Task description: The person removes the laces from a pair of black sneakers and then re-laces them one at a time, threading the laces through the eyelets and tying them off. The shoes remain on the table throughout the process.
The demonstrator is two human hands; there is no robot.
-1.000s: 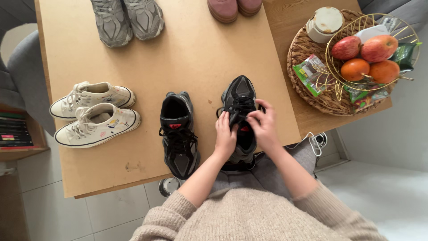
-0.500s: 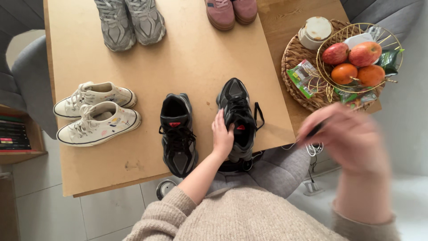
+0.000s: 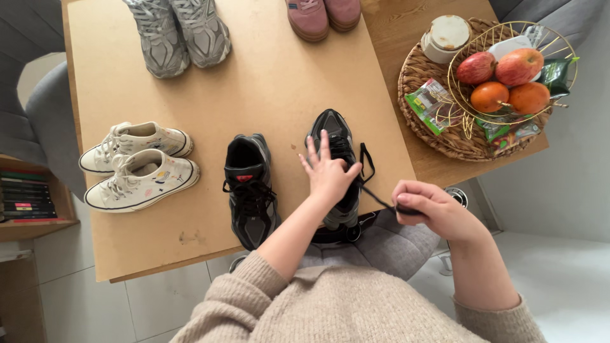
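Note:
Two black sneakers stand on the tan board. The right black sneaker (image 3: 335, 130) points away from me; the left black sneaker (image 3: 248, 190) points toward me, laces tied. My left hand (image 3: 329, 173) rests on top of the right sneaker, thumb pinching near its laces, the other fingers spread. My right hand (image 3: 427, 206) is closed on the end of a black lace (image 3: 377, 199), held taut out to the right of the shoe, past the board's edge. A loop of lace (image 3: 366, 160) hangs at the shoe's right side.
A white canvas pair (image 3: 136, 166) lies at the left, a grey pair (image 3: 178, 35) at the back, a pink pair (image 3: 321, 13) behind. A woven tray (image 3: 422, 127) at right holds a wire fruit basket (image 3: 508, 76) and a lidded jar (image 3: 445, 37). Bookshelf (image 3: 25, 197) at far left.
Both hands were at the right sneaker's laces. My right hand swung out to the right and now holds a lace pulled taut; my left hand stayed on the shoe and spread its fingers.

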